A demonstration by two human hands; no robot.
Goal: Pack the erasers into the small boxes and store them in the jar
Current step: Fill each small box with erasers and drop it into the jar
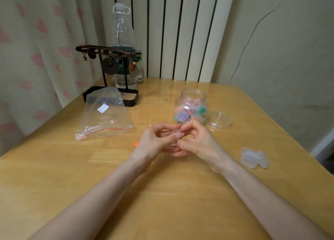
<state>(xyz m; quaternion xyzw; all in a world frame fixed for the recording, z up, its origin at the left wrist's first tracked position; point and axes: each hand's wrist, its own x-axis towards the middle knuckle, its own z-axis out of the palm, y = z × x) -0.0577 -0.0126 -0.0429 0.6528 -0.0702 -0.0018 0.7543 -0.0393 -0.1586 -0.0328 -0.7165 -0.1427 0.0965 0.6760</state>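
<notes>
With your left hand [153, 140] and right hand [197, 140] both pinching the small box [176, 133] between their fingertips, hold this light, probably slippery thin plastic by its side edges, pressing gently, then carry it to the jar [194, 96] just beyond your right hand.

Dim, soft indoor light; tabletop [162, 194] glare; wide-angle edge distortion

Bare forearms converge at frame centre; left hand [159, 137] and right hand [197, 140] meet, curled fingers [188, 125] pinching a small clear box [176, 132] between them.
</notes>
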